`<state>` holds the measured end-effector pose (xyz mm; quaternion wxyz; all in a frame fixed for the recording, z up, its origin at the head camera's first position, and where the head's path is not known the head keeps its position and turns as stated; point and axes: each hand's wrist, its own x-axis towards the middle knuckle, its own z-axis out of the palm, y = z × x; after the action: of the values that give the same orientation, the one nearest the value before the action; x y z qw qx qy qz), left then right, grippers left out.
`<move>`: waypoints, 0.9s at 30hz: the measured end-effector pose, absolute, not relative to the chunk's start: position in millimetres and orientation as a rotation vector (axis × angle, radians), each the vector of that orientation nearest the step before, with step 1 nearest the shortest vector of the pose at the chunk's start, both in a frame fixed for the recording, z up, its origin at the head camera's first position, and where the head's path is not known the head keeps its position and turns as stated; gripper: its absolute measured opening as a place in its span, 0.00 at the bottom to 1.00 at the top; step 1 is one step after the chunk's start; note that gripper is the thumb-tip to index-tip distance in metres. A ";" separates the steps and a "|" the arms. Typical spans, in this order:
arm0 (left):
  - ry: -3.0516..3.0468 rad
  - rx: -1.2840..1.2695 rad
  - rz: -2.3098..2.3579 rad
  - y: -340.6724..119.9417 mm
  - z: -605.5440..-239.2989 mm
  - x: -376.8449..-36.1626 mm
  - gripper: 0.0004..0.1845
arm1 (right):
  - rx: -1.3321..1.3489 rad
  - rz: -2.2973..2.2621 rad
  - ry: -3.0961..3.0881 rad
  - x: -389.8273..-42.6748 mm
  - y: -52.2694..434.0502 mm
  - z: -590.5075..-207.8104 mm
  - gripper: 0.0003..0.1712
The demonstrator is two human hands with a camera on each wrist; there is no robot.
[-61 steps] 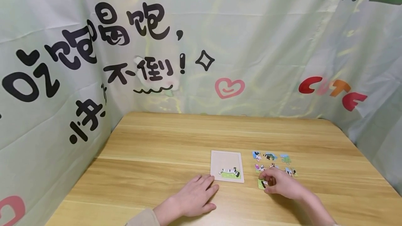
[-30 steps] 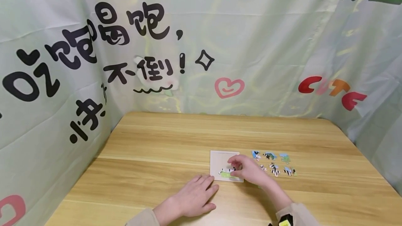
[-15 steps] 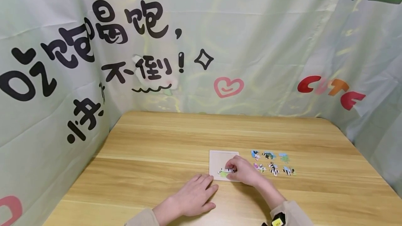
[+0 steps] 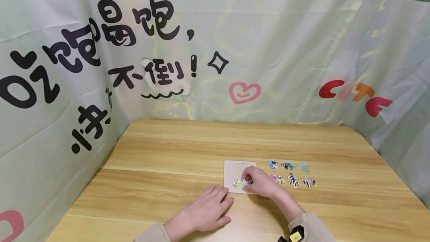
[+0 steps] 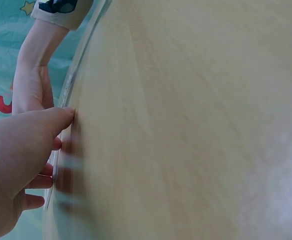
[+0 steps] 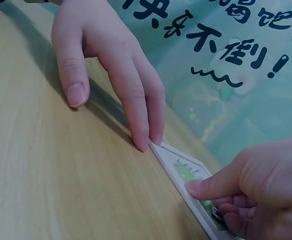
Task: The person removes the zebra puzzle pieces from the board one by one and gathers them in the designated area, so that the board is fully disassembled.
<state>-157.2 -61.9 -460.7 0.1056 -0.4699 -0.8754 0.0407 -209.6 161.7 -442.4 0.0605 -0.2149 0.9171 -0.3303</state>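
Hands first, in the head view: the left hand [image 4: 206, 212] lies flat on the counter [image 4: 168, 182] with its fingers straight, its tips just at the near left corner of the puzzle tray [image 4: 235, 169]. The right hand [image 4: 260, 184] sits on the tray and its curled fingers pinch and press down a zebra piece [image 4: 240, 183] at the tray's near edge. Six loose pieces [image 4: 291, 174] lie in two rows just to the right of the tray. The left wrist view shows little — the left hand [image 5: 16, 165], spread flat against the blurry wood, with the other arm beyond it. In the right wrist view the right hand [image 6: 256, 185] has its thumb on the green part of the zebra piece [image 6: 188, 175], with the other fingers curled under. I think the piece could jam or pop up if it is pushed in crooked, and the light tray could slide if the left hand lets go. The counter is pale wood, smooth, with long grain lines. Around it hangs a light green cloth [image 4: 268, 47] with big black writing, a pink heart and red letters.
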 end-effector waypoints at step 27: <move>-2.687 -1.402 0.116 -65.5 -456.6 -154.6 0.29 | -0.489 -1.405 2.557 -213.8 176.5 -446.5 0.03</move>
<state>-154.6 -65.5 -456.6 0.0541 -0.4615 -0.8847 0.0383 -213.8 176.5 -446.5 0.0916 -0.1647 0.8608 -0.4728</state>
